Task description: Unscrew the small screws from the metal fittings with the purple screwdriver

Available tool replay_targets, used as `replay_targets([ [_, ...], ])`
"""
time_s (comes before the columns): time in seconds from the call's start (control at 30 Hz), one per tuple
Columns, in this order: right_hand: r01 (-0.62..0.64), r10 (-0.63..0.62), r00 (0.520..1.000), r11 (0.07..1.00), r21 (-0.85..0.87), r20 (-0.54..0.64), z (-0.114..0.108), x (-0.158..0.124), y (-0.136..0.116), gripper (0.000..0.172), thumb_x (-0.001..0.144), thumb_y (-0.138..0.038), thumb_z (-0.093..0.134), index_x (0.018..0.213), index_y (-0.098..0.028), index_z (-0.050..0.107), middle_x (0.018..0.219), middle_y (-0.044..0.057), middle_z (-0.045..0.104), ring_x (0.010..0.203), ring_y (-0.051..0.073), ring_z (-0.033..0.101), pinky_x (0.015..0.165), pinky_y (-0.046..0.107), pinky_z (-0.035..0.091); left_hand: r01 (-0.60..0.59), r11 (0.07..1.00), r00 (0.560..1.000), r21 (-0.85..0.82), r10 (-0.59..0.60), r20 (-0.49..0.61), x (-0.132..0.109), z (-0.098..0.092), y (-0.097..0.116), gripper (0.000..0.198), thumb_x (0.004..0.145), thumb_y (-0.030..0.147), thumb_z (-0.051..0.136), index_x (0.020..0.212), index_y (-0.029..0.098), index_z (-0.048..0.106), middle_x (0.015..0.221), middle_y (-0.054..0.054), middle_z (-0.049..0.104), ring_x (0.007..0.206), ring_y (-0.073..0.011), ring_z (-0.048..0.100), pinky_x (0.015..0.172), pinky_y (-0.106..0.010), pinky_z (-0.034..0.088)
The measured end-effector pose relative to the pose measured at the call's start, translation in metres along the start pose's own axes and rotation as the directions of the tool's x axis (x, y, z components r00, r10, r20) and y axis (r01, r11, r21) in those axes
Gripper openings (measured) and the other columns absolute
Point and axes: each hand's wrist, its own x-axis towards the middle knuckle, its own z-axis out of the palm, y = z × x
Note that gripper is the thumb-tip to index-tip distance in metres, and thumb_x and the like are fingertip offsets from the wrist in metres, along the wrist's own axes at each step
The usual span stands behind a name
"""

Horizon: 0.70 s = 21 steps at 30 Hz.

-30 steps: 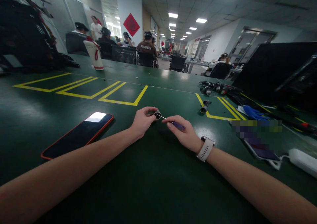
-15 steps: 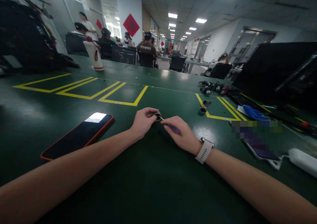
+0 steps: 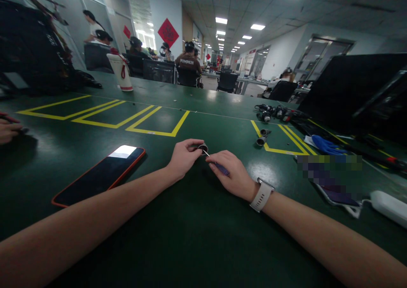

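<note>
Smooth, dark-green counter (image 3: 178, 245) spreads beneath two bare forearms (image 3: 95, 224). Beside the left one lies a black-screened phone in an orange case (image 3: 95, 180); a watch with a pale, perforated strap (image 3: 261, 197) circles the right wrist. Ahead, the left hand (image 3: 182, 158) has its grip closed on a short, hollow grey cylinder (image 3: 205, 145), held by thumb and fingertips. The right hand (image 3: 234, 173) grips a slim screwdriver with a purple handle (image 3: 221, 168) — its thin, bright shaft meets the cylinder's mouth, though how deep it goes I cannot tell.

Farther right, two hollow grey fittings (image 3: 262, 141) lie at a yellow tape outline (image 3: 285, 152). Another person's hand (image 3: 9, 131) shows at the left edge. Beyond stands a tapered white cup with red trim (image 3: 121, 78) and — past the counter — a seated person in a brown shirt (image 3: 188, 62), with a red diamond-shaped wall decoration (image 3: 168, 32) behind.
</note>
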Motion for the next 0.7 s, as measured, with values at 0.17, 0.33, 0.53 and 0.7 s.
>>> replay_targets([
  [0.17,0.008,-0.008,1.000,1.000,-0.004,-0.016,-0.0007,-0.0005,-0.0007,0.017,0.089,-0.018,0.049,0.101,-0.019,0.060,0.100,0.007,0.067,0.092,0.020,0.059,0.081,0.038,0.047,-0.001,1.000,1.000,-0.007,0.001,-0.010,0.0002,-0.0003,-0.0006,0.028,0.064,0.012,0.064,0.092,0.012,0.068,0.085,-0.005,0.071,0.077,-0.0172,0.067,0.079,-0.036,0.053],
  [0.33,0.007,-0.007,1.000,1.000,-0.014,-0.018,0.0006,-0.0007,0.0003,0.016,0.088,-0.018,0.049,0.100,-0.018,0.060,0.099,0.007,0.067,0.091,0.020,0.059,0.081,0.037,0.046,-0.006,1.000,1.000,-0.017,0.006,-0.025,0.0015,0.0005,-0.0025,0.026,0.063,0.011,0.063,0.089,0.012,0.068,0.083,-0.005,0.071,0.074,-0.0164,0.066,0.076,-0.036,0.054],
  [0.53,0.011,-0.012,1.000,1.000,-0.027,-0.019,0.0005,-0.0002,0.0003,0.017,0.088,-0.018,0.049,0.101,-0.019,0.060,0.099,0.007,0.067,0.092,0.020,0.058,0.080,0.038,0.046,-0.015,1.000,0.999,-0.025,0.015,-0.031,0.0024,0.0013,-0.0049,0.023,0.064,0.010,0.062,0.086,0.012,0.068,0.087,-0.005,0.070,0.072,-0.0149,0.065,0.074,-0.033,0.054],
  [0.7,0.026,-0.026,1.000,0.999,-0.035,0.005,-0.0001,-0.0004,-0.0011,0.018,0.088,-0.017,0.049,0.103,-0.019,0.059,0.101,0.007,0.067,0.094,0.020,0.058,0.082,0.038,0.046,-0.019,1.000,1.000,-0.018,0.019,-0.024,0.0019,0.0008,-0.0043,0.021,0.066,0.010,0.062,0.086,0.013,0.068,0.087,-0.005,0.070,0.072,-0.0142,0.065,0.074,-0.033,0.054],
])
